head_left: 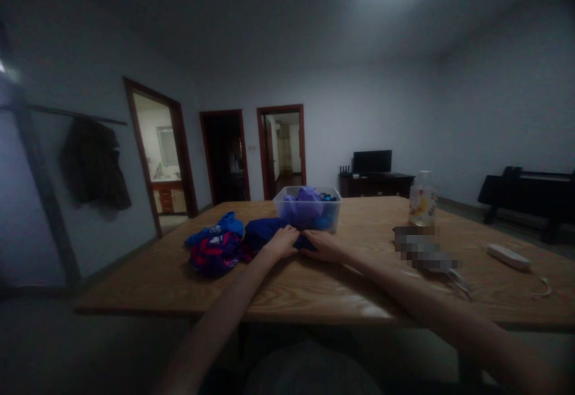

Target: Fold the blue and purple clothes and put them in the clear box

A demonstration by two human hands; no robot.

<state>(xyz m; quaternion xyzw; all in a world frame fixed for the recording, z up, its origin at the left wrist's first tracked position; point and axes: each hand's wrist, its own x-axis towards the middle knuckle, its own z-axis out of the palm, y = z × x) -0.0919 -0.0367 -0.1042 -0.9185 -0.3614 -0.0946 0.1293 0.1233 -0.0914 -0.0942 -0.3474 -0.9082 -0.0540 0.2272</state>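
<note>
I see the left hand (282, 243) and right hand (324, 247), fingers flat and together, pressing soft dark-blue cloth (265, 231) on the wood-grain worktop (314, 290), before a clear plastic tub (308, 208).

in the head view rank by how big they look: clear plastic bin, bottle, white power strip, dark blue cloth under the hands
1. clear plastic bin
2. dark blue cloth, partly covered by both hands, so unsure against the bin
3. bottle and white power strip look about alike, not ranked
</note>
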